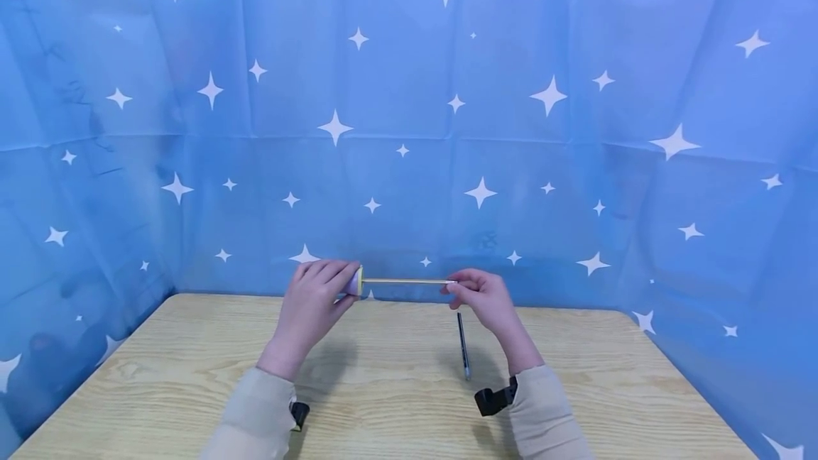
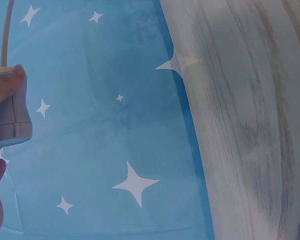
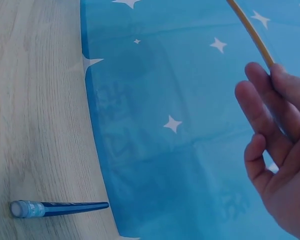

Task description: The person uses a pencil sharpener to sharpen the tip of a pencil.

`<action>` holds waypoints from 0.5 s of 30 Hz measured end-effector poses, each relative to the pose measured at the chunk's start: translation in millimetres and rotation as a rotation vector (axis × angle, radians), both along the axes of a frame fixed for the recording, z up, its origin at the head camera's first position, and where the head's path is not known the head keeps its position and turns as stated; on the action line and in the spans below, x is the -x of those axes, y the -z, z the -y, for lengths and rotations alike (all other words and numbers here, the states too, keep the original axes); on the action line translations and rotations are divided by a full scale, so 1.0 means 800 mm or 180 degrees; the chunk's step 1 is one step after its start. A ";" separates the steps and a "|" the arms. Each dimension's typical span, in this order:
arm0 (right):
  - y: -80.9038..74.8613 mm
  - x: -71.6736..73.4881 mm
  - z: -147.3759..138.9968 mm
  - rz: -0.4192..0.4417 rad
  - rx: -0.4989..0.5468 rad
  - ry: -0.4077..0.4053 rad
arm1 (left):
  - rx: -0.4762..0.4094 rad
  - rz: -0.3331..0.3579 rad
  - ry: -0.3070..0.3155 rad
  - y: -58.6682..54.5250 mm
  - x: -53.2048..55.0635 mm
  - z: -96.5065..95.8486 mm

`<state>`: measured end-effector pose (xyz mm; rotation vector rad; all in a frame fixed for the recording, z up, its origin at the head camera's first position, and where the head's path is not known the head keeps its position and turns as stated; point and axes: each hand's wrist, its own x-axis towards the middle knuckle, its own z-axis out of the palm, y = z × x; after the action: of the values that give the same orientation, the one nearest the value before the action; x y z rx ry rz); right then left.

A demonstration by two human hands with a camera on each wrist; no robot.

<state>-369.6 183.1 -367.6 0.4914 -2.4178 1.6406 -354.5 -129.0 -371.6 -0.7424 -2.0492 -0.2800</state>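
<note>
My left hand (image 1: 317,304) grips a small lavender pencil sharpener (image 2: 12,117) with a yellow rim, held sideways above the back of the table. A slim yellow pencil (image 1: 405,281) runs level from the sharpener's rim across to my right hand (image 1: 483,298). There, thumb and fingertips pinch the pencil's far end, while the other fingers stay loosely bent, as the right wrist view shows. The pencil's end at the sharpener is hidden by the rim. Below my right hand, a dark blue pencil (image 1: 463,346) with a pale eraser end lies on the table.
The light wood table (image 1: 396,389) reaches back to a blue curtain (image 1: 409,91) with white stars, which hangs close behind its far edge and along both sides. A black wrist camera mount (image 1: 495,400) sits at my right cuff.
</note>
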 end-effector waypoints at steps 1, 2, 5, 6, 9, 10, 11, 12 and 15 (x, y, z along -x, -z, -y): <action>0.000 0.001 0.000 0.0001 -0.0010 0.0006 | 0.0002 -0.0019 -0.0002 0.000 0.000 0.000; 0.001 0.001 0.000 0.0008 -0.0021 0.0016 | 0.0003 -0.0037 -0.0003 0.000 0.000 -0.001; 0.002 0.003 0.001 0.0028 -0.0018 0.0060 | 0.0007 -0.0084 -0.0016 -0.001 0.001 -0.001; 0.002 0.004 0.002 0.0030 -0.0013 0.0073 | 0.0003 -0.0093 -0.0016 -0.001 0.000 -0.001; 0.001 0.004 0.004 0.0056 0.0001 0.0116 | -0.0009 -0.0112 -0.0027 -0.002 0.000 -0.002; 0.001 0.004 0.004 0.0064 0.0001 0.0130 | -0.0010 -0.0115 -0.0029 -0.002 -0.001 -0.002; 0.002 0.004 0.005 0.0067 0.0007 0.0140 | -0.0012 -0.0120 -0.0031 -0.002 -0.001 -0.001; 0.002 0.004 0.006 0.0072 0.0008 0.0154 | -0.0010 -0.0122 -0.0033 -0.002 -0.001 -0.002; 0.002 0.004 0.007 0.0074 0.0019 0.0196 | -0.0003 -0.0108 -0.0036 -0.002 -0.001 -0.002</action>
<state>-372.6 177.7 -369.3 0.3951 -2.4183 1.6369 -353.5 -127.6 -370.0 -0.7302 -2.0207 -0.2603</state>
